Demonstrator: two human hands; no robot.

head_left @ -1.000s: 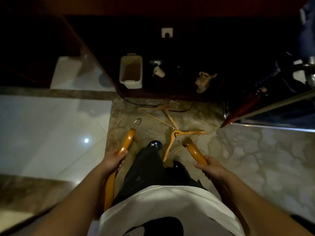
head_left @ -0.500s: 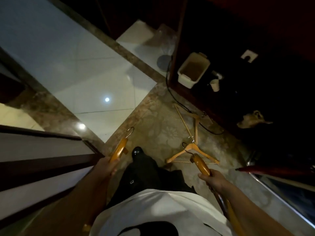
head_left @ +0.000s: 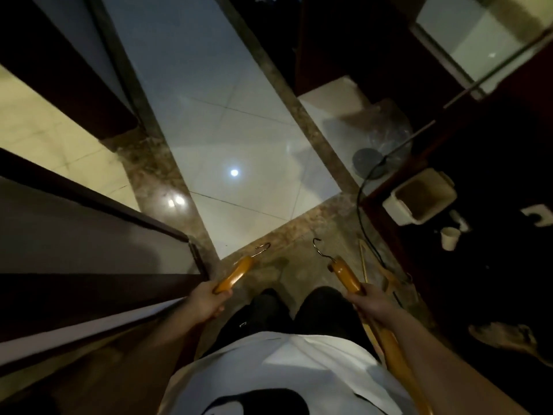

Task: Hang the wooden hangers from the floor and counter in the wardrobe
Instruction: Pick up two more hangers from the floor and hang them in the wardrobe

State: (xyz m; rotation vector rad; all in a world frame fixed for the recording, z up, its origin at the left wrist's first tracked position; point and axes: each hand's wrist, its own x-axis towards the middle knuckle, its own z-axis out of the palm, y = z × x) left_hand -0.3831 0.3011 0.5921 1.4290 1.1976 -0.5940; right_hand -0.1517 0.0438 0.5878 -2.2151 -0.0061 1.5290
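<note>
- Floor: tiled, ahead of both hands. No wardrobe rail is in view, so hanging appears not yet begun.
- Floor hangers: lying just right of the right hand, at the foot of the counter; judged left to collect.
- Left hanger, right hanger: wooden, hooks pointing forward.
- Left hand: fingers curled round the left hanger.
- Right hand: wrapped round the right hanger.

Hangers: orange-brown wooden hanger in your left hand, matching wooden hanger in your right hand, both smooth, varnished.
Floor: white floor tiles beyond your left hand, mirror-glossy.
Tub: cream rectangular tub past your right hand, matt plastic.
</note>
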